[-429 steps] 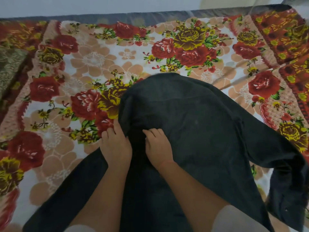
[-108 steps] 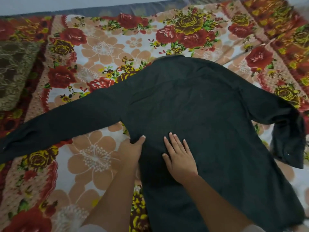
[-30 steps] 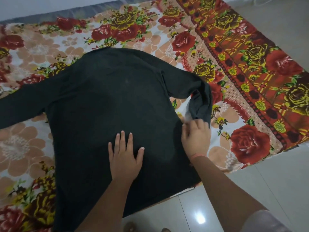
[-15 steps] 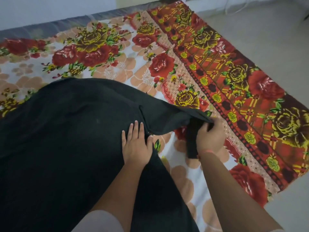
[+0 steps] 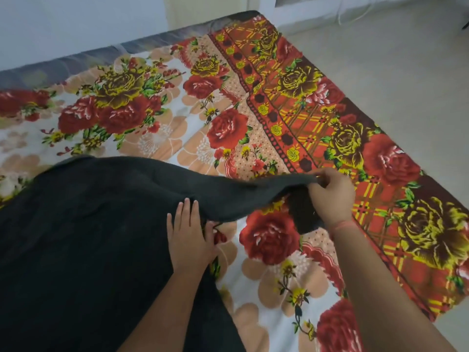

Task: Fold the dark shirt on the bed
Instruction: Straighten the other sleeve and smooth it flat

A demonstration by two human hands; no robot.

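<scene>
The dark shirt (image 5: 83, 237) lies spread, back up, over the left and lower part of the bed (image 5: 157, 138), which has a floral sheet. Its right sleeve (image 5: 253, 196) stretches out to the right, lifted slightly off the sheet. My right hand (image 5: 332, 196) pinches the sleeve near the cuff, and the cuff end hangs down below my fingers. My left hand (image 5: 189, 237) lies flat, fingers together, on the shirt's right side edge at the armpit, pressing it down.
The bed's right border (image 5: 380, 153) is red with yellow roses and ends at a pale tiled floor (image 5: 406, 72). A white wall (image 5: 76, 21) runs behind the bed. A white cable lies on the floor at the top right.
My right hand has pulled the sleeve further out to the right and straighter. My left hand stays pressed at the armpit. The view has shifted right.
</scene>
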